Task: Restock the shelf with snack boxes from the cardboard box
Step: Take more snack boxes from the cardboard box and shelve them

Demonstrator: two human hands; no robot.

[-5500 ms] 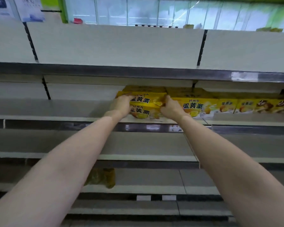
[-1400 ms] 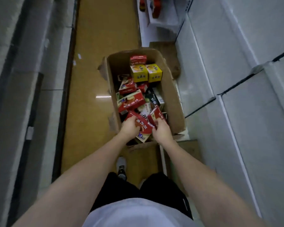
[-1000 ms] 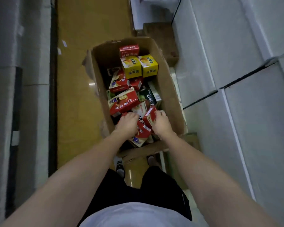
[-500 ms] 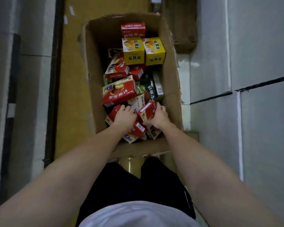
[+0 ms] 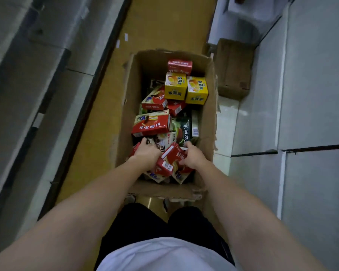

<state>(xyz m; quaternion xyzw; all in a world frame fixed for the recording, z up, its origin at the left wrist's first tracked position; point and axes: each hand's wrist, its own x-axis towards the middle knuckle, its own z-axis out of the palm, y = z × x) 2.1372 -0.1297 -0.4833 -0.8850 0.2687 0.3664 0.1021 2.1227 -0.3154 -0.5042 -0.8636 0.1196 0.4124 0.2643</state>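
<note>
An open cardboard box (image 5: 125,106) stands on the floor in front of my legs, filled with several snack boxes. Two yellow boxes (image 5: 186,89) lie side by side near its far end, with a red box (image 5: 180,66) beyond them. A large red box (image 5: 152,123) and a dark green box (image 5: 185,130) lie in the middle. Both hands are at the near end. My left hand (image 5: 146,153) grips a red box underneath it. My right hand (image 5: 192,156) holds a small red box (image 5: 171,159) tilted between the two hands.
A yellow-brown floor strip (image 5: 160,22) runs away down the aisle. White shelf units (image 5: 311,94) line the right side and grey shelving (image 5: 27,75) the left. A closed brown carton (image 5: 233,69) sits beyond the box on the right.
Since the shelf view, I have turned down to the cardboard box. Over the last second both hands have stayed at its near end, and the small red box between them has tilted up.
</note>
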